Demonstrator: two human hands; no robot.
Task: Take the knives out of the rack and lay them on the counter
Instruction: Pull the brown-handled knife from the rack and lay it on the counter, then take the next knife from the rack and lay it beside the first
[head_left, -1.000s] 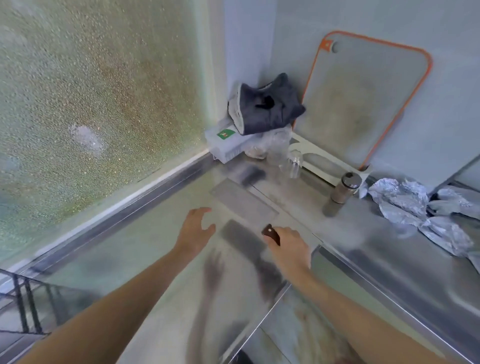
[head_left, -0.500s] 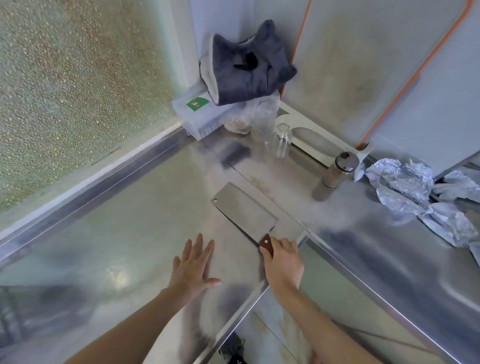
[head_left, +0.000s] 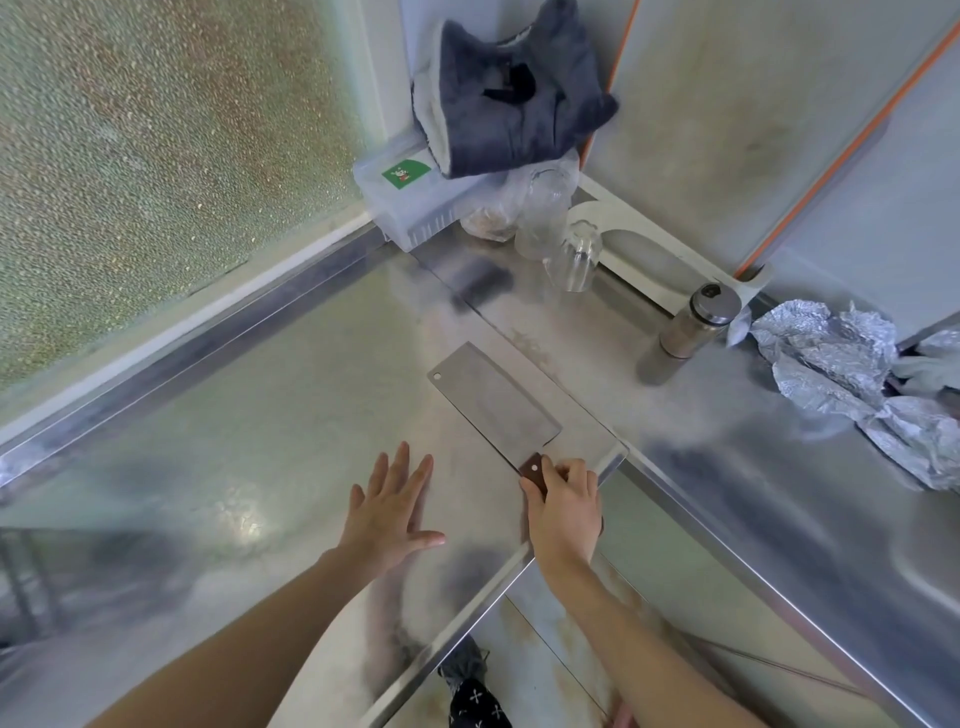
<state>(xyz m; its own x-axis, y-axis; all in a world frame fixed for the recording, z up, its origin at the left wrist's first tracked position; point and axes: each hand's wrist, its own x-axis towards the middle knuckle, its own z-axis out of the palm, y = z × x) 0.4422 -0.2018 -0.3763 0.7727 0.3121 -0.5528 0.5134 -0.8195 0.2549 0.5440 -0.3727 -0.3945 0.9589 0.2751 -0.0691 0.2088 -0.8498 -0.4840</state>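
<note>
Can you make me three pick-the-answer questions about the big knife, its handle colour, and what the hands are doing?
1. Where does the cleaver lie?
A. flat on the counter
B. in a rack
C. on the foil

2. What colour is its handle?
A. blue
B. brown
C. white

3. What is the left hand doing?
A. gripping the handle
B. holding a glass
C. resting open on the counter

Answers: 1 A, the blade lies flat on steel. 2 B, brown shows beside the right hand, which grips it. 3 C, the fingers are spread flat.
</note>
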